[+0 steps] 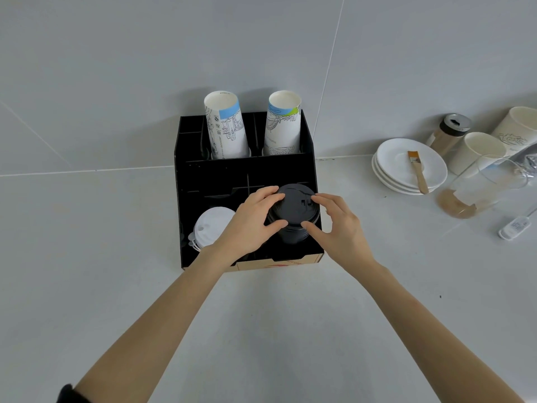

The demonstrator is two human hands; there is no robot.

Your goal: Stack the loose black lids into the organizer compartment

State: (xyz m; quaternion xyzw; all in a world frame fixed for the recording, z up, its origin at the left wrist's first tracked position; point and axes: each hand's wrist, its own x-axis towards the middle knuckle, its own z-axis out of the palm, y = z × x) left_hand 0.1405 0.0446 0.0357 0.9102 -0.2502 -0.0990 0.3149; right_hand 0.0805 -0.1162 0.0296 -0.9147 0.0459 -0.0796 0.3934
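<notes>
A black organizer (200,175) stands against the wall on the grey counter. In its front right compartment sits a stack of black lids (292,212). My left hand (250,222) grips the stack's left side with thumb and fingers. On the stack's right side rests my right hand (337,225), thumb low and fingers at the top rim. White lids (210,228) fill the front left compartment, partly hidden by my left wrist.
Two stacks of printed paper cups (226,126) (283,125) stand in the organizer's back row. To the right lie stacked white plates (406,167) with a brush (418,174), a shaker jar (449,133), paper cups (479,151), a glass pitcher (476,190) and a small white device (514,226).
</notes>
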